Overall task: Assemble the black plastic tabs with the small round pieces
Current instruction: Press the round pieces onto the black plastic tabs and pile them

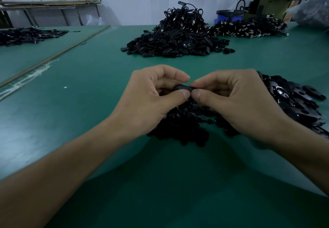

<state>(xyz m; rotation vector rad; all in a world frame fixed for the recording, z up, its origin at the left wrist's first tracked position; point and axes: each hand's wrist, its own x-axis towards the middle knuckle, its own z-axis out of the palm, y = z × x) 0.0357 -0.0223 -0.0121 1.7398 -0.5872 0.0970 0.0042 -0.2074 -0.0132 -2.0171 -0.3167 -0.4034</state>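
1. Pinching one black tab (183,88) between thumb and forefinger from each side, the left hand (153,99) and right hand (236,101) meet above the green counter (89,121), fingers curled. Whether a round piece sits in the tab cannot be told.
2. Directly beneath the hands lies a loose pile of small black pieces (185,126), partly hidden by the wrists.
3. Just right of it, touching the right hand's far side, spreads a pile of flat black tabs with holes (299,99).
4. Farther off at centre stands a large heap of black tabs (178,44), with a tangle of black cables (183,17) on top.
5. Right of that heap lies a cable heap with metal plugs (249,27).
6. Behind it stands a blue tub (229,15); its contents are not clear.
7. At the far right edge a clear plastic bag (313,12) holds dark parts.
8. Far left, another dark pile (26,34) lies on the adjoining surface.
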